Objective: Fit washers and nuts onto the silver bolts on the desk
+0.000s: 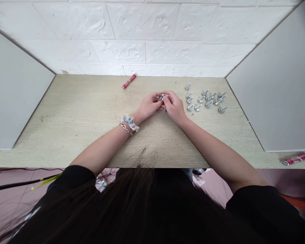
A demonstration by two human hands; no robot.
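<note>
Both hands meet over the middle of the wooden table point(78, 115). My left hand point(149, 105) and my right hand point(173, 105) pinch a small silver metal part point(161, 97) between their fingertips. A scrunchie and a chain bracelet point(128, 124) sit on my left wrist. Just right of my right hand lies a loose group of several similar small silver parts point(205, 99) on the table.
A red tube point(128, 81) lies near the white brick wall at the back. Grey panels stand at the left point(15, 95) and the right point(279, 88) of the table. Another red tube point(296, 159) lies at the right front edge.
</note>
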